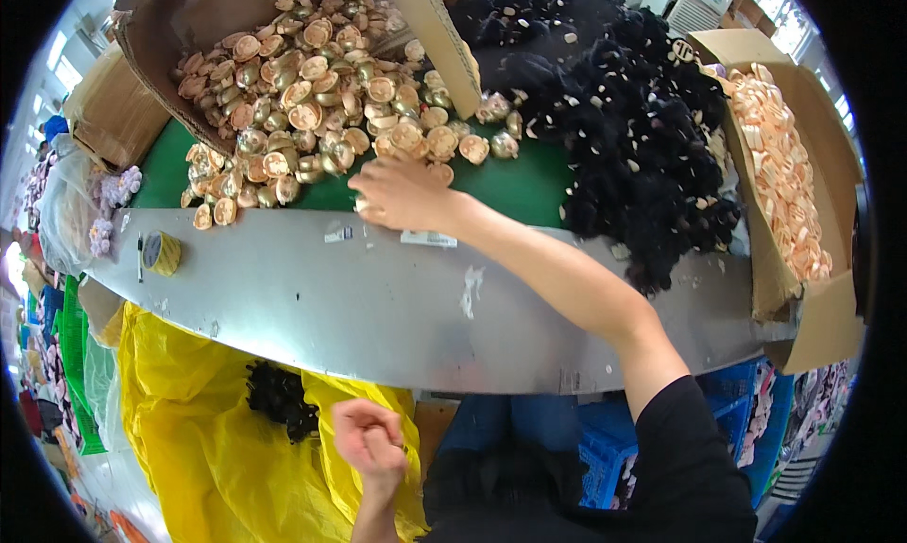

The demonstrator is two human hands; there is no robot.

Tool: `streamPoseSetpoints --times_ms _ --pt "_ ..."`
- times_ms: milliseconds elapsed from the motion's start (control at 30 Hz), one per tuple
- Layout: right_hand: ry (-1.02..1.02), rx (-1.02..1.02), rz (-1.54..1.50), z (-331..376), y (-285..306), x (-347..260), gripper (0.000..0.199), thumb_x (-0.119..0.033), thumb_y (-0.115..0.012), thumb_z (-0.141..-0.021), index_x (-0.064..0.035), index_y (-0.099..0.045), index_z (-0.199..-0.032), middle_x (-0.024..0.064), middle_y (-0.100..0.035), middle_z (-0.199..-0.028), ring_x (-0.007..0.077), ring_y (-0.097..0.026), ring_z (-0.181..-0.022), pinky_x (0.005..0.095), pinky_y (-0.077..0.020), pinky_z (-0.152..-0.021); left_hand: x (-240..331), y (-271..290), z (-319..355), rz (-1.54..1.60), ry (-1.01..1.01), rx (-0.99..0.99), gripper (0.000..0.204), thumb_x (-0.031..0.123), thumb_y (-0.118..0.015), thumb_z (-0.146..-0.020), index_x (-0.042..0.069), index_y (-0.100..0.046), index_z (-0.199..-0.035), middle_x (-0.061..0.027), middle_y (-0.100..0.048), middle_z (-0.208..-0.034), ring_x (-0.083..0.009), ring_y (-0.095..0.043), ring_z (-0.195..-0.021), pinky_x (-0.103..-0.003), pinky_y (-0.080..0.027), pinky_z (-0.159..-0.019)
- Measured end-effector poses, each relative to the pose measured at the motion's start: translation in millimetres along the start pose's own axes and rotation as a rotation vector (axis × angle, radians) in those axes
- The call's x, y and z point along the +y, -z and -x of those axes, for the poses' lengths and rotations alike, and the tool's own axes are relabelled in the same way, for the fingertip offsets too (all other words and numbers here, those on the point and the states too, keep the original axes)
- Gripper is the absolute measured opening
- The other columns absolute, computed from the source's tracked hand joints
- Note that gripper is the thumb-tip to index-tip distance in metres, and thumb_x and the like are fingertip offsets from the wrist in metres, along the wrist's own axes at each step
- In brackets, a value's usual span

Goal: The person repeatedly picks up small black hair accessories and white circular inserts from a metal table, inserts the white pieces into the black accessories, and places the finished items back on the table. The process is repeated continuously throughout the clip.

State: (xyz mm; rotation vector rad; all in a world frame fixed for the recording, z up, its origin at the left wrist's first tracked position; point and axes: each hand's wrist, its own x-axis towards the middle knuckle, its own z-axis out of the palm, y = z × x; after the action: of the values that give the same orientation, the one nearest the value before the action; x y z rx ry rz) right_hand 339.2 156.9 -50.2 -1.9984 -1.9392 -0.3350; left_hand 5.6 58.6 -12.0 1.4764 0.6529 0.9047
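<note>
My right hand (402, 191) is over the green surface at the front of a heap of small gold and peach face-shaped plastic shells (312, 89). Its fingers point left and bend down, and a small whitish bit shows by the fingertips; what they pinch is mostly hidden. Nearer my body, my left hand (370, 439) is closed below the table's front edge, in front of a yellow plastic bag (189, 430). Anything inside that fist is hidden. In the bag lies a clump of small black pieces (282, 401).
The shells spill from a tipped cardboard box (151, 56). Black fluffy pieces (633, 118) are heaped at right, beside a carton (831, 155) of peach parts (779, 174). A yellow tape roll (162, 254) and a pen (141, 258) lie on the metal table (378, 307). Blue crates (605, 448) stand below.
</note>
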Motion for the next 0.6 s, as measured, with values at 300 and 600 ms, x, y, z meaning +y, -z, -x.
streamPoseSetpoints --times_ms 300,600 --pt "0.121 -0.302 -0.049 40.4 32.0 10.1 0.029 -0.024 -0.070 -0.086 -0.0041 -0.067 -0.107 0.0101 -0.066 -0.099 0.0275 -0.063 -0.097 0.0416 -0.0436 -0.096 -30.5 -27.4 -18.5 -0.108 0.041 -0.180 0.024 -0.016 -0.035 -0.075 0.001 -0.048 -0.086 -0.0053 -0.051 -0.060 -0.0078 -0.043 -0.052 -0.021 -0.036 -0.050" --pt "-0.152 0.274 -0.333 150.0 121.2 7.5 0.028 0.011 -0.062 -0.074 0.0017 -0.063 -0.100 0.0133 -0.065 -0.096 0.0258 -0.066 -0.080 0.0320 -0.0554 -0.063 -46.8 -37.0 -31.6 -0.127 -0.187 -0.220 0.017 -0.010 -0.049 -0.057 0.004 -0.057 -0.063 -0.0034 -0.049 -0.052 -0.0153 -0.048 -0.043 -0.025 -0.033 -0.043"
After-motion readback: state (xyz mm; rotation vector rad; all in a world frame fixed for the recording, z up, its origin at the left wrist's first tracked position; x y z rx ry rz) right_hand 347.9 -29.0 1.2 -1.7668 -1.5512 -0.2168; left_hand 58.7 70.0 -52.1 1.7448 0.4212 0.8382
